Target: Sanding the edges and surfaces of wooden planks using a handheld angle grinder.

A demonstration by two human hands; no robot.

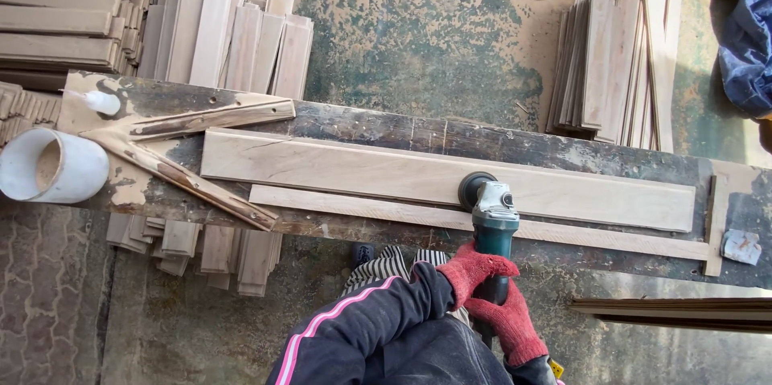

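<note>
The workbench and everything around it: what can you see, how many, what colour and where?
Workbench: one, dark and stained, across the middle.
Wide board: one, pale wood, flat on the workbench.
Narrow strip: one, pale wood, beside the wide board on the near side.
Grinder: one, green and grey, disc on the wide board.
Angled slats: two, worn wood, meeting in a V at the left end.
Tub: one, white, left end.
Board stacks: several, pale, on the floor behind, in front and to the right.
Blue cloth: one, top right.
Left hand: red glove, on the grinder's body.
Right hand: red glove, on its lower handle.
</note>
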